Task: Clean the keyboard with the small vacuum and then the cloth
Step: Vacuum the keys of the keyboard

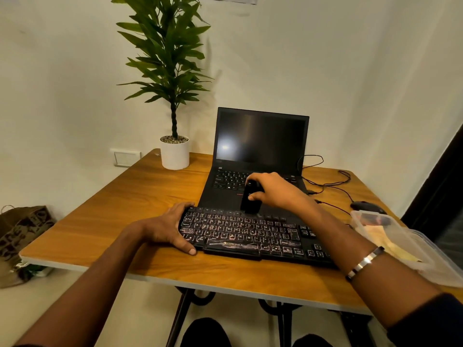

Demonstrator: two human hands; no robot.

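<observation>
Right now the black keyboard [250, 234] lies on the wooden worktop [100, 216], directly in front of an open laptop [258, 156] with a dark screen. The left hand [167, 227] rests flat at the keyboard's left end, fingers curled over its far corner and thumb along its near edge, steadying it. The right hand [273, 190] is wrapped around the small black vacuum [250, 197], held upright with its lower end down on the keyboard's top row of keys. A metal bangle [364, 262] sits on the right wrist. A potted plant [172, 101] stands at the far left of the worktop, a mouse [365, 206] lies to the right, and a clear plastic container [406, 246] sits at the right edge; the cloth cannot be made out for certain.
</observation>
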